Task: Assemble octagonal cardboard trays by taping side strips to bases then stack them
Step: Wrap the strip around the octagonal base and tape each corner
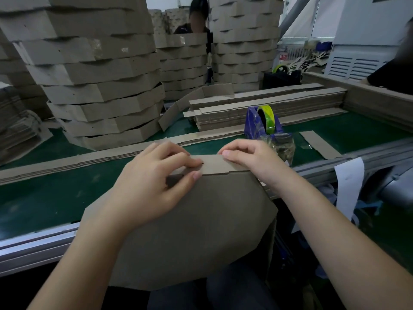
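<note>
In the middle of the frame, a big flat cardboard base (201, 220) with eight sides leans over the near edge of the green table (44, 198) and onto the person's lap. A thin side strip (214, 164) stands along the top edge of the base. The left hand (154, 182) has its fingers curled, and it pinches the strip against the base with the thumb below and the fingers on top. The right hand (252, 159) is just beside it, also curled, and it pinches the strip's top edge at the corner. Just behind the right hand sits a blue tape holder (263, 124) with a roll of tape (268, 117) that is yellow and green. Past that, in the middle right of the frame, lie piles of flat strips (268, 104). A tall stack of trays (100, 74) fills the upper left, and more stacks stand behind it. Another person (196, 25) sits at the top of the frame, between the stacks.
</note>
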